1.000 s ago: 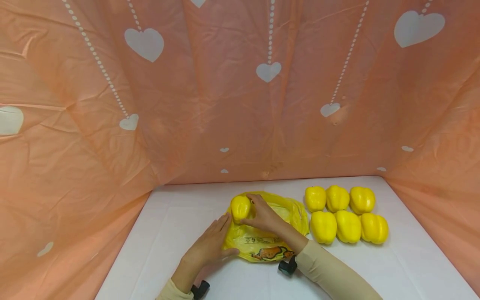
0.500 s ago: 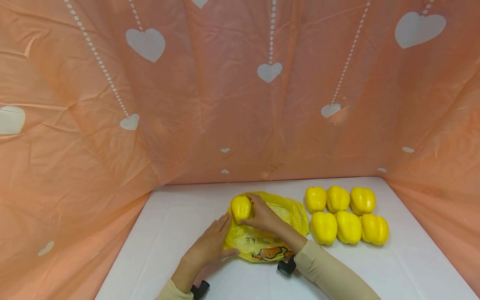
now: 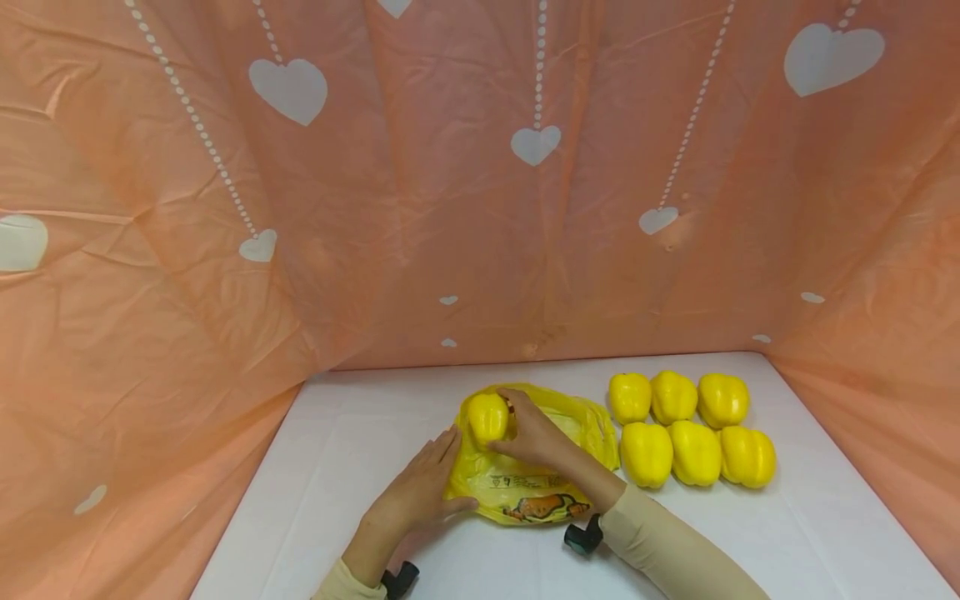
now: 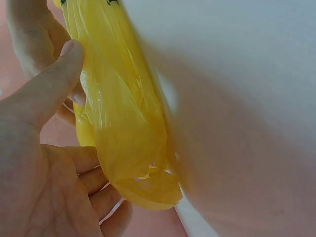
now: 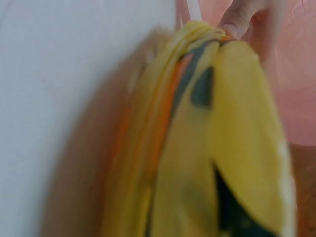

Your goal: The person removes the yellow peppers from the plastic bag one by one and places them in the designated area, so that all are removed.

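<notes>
A yellow bell pepper (image 3: 487, 419) is above the left part of a yellow plastic bag (image 3: 517, 492), and my right hand (image 3: 531, 429) grips it from the right with fingers and thumb. My left hand (image 3: 422, 479) lies along the bag's left edge, its fingers nearly straight. Seen from the left wrist, the thin bag (image 4: 123, 113) passes between the thumb and spread fingers of the left hand (image 4: 54, 168), the fingertips touching its side. In the right wrist view the printed bag (image 5: 192, 148) fills the middle and hides the right hand and the pepper.
Several more yellow bell peppers (image 3: 697, 454) stand in two rows right of the bag on the white table (image 3: 337, 433). A peach-coloured curtain (image 3: 420, 233) with white hearts rises behind and on both sides.
The pepper in my right hand stays put at first, then shifts slightly right, and the right forearm moves with it. My left hand and the bag hold their places.
</notes>
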`<state>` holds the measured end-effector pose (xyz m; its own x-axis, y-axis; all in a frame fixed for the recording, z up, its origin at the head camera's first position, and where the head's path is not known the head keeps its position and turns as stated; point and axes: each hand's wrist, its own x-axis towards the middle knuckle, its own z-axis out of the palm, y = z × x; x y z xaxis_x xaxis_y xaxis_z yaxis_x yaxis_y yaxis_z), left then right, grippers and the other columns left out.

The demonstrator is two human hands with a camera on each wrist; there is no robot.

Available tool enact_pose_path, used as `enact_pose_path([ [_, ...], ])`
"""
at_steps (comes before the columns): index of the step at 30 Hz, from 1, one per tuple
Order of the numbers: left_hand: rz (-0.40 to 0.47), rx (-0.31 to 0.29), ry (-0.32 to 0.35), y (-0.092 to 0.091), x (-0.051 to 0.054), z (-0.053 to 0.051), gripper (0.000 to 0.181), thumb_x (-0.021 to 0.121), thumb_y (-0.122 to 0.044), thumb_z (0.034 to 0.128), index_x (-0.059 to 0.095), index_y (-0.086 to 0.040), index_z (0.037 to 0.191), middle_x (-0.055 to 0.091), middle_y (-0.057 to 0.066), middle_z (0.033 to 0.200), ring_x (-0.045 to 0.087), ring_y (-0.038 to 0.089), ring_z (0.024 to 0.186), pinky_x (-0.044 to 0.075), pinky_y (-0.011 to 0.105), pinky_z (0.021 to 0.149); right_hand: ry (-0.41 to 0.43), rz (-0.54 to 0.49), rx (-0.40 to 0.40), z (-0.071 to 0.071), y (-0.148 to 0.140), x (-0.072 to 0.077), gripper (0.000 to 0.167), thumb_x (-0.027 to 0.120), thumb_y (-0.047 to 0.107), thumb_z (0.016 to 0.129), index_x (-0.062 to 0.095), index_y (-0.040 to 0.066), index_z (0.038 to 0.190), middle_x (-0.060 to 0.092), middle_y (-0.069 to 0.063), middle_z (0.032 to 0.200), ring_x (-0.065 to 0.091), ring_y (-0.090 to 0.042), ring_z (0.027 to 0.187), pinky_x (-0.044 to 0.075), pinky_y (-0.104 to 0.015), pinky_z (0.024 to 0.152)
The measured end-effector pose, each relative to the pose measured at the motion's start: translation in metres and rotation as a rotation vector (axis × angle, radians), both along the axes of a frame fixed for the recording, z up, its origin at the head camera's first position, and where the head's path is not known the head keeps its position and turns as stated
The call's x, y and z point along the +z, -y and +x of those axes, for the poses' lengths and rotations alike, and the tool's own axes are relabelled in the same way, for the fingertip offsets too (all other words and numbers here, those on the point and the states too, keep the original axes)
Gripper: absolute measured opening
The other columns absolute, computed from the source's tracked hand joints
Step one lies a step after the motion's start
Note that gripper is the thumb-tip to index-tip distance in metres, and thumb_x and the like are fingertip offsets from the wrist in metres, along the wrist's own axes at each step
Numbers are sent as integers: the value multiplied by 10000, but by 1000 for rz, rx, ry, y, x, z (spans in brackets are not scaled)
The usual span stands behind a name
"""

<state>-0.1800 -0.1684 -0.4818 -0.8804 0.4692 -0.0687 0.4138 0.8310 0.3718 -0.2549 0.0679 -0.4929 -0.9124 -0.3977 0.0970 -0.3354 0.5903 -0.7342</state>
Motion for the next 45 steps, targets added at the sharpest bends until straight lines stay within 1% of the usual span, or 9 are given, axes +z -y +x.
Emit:
enact_pose_path([
  [8, -12, -8, -23, 1, -1, 0, 1052, 807, -493, 944, 291, 101, 1642, 244, 259, 1743, 265, 391, 1616, 231, 520, 1340, -17, -36, -27, 7, -11, 8, 917, 902, 270, 898, 389, 25, 1617, 471, -203, 1599, 596, -374, 1330, 568, -532, 1094],
  [12, -15, -7, -27, 1, -1, -1, 1050, 804, -495, 946, 292, 102, 1642, 244, 258, 1743, 264, 388, 1617, 233, 516, 1340, -21, -51, -43, 10, -16, 11, 904, 897, 277, 903, 396, 45, 1618, 467, -186, 1613, 601, -370, 1336, 567, -534, 1102],
  [20, 0, 7, -7, 1, -2, 0, 1057, 805, -501, 945, 283, 87, 1651, 229, 245, 1752, 252, 383, 1623, 221, 520, 1343, -28, -90, -57, 19, -26, 15, 895, 902, 246, 900, 405, 38, 1615, 463, -208, 1612, 585, -402, 1362, 546, -534, 1131],
  [23, -3, 10, -10, 1, -1, 0, 1061, 811, -497, 941, 282, 85, 1653, 230, 243, 1752, 255, 383, 1622, 224, 524, 1342, -33, -110, -58, 22, -29, 16, 895, 905, 223, 895, 405, 34, 1613, 469, -213, 1602, 577, -401, 1373, 536, -530, 1145],
  [27, -13, 5, -22, 1, -1, 0, 1061, 813, -488, 940, 280, 92, 1650, 235, 248, 1749, 259, 385, 1620, 230, 524, 1340, -39, -121, -61, 25, -36, 18, 895, 905, 218, 894, 406, 55, 1618, 480, -195, 1588, 576, -382, 1374, 531, -521, 1152],
  [35, -10, 8, -27, 2, -1, 0, 1054, 812, -474, 943, 277, 96, 1649, 234, 255, 1747, 255, 388, 1620, 224, 522, 1342, -61, -107, -70, 34, -50, 22, 890, 905, 264, 894, 416, 92, 1618, 492, -170, 1579, 579, -375, 1369, 535, -538, 1144],
  [42, -15, 16, -23, 2, -1, -1, 1055, 803, -484, 948, 270, 96, 1651, 222, 252, 1752, 247, 388, 1624, 217, 521, 1344, -71, -79, -87, 41, -63, 24, 897, 912, 259, 885, 414, 118, 1619, 489, -161, 1585, 578, -373, 1371, 536, -547, 1142],
  [45, -15, 19, -19, 2, 0, -1, 1053, 800, -484, 950, 270, 98, 1650, 221, 254, 1751, 246, 390, 1624, 214, 524, 1344, -68, -84, -89, 44, -68, 24, 896, 910, 251, 886, 410, 119, 1619, 488, -162, 1587, 571, -373, 1381, 528, -548, 1151],
])
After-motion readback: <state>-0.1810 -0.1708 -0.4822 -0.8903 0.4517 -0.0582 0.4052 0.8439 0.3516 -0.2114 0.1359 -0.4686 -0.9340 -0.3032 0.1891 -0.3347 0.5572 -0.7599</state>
